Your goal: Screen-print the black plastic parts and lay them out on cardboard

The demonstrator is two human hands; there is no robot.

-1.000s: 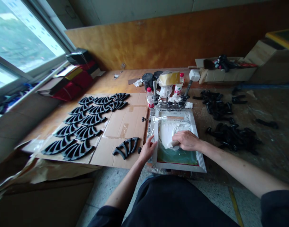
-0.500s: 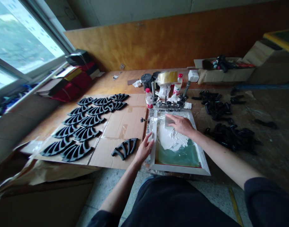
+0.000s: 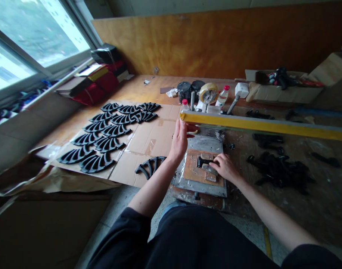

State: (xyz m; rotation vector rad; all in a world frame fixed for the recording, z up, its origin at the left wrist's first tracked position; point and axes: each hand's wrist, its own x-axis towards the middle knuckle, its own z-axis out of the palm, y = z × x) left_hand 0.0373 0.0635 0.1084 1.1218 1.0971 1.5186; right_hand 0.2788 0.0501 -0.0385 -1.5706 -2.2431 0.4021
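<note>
A screen-printing frame (image 3: 257, 123) is tilted up, its yellow-taped edge facing me. My left hand (image 3: 180, 142) holds the frame's left corner from below. Beneath it, a wooden block jig (image 3: 192, 164) lies on a grey metal base plate (image 3: 200, 142). In the jig rests a black curved plastic part (image 3: 202, 162), and the fingers of my right hand (image 3: 223, 167) are closed on its right end. One row of black plastic parts (image 3: 150, 166) lies on the cardboard sheet (image 3: 137, 145), left of my left forearm.
More black parts stand in fanned rows (image 3: 103, 144) on the cardboard. Loose black parts (image 3: 283, 170) are heaped to the right. Behind the frame are a tape roll (image 3: 208, 93), black tubs (image 3: 184, 92) and red-capped bottles (image 3: 223, 96). An open carton (image 3: 288, 93) sits at the back right.
The frame, earlier flat with white paste on its mesh, has swung up. My left hand has risen with its corner. My right hand has moved from the mesh down to the black part.
</note>
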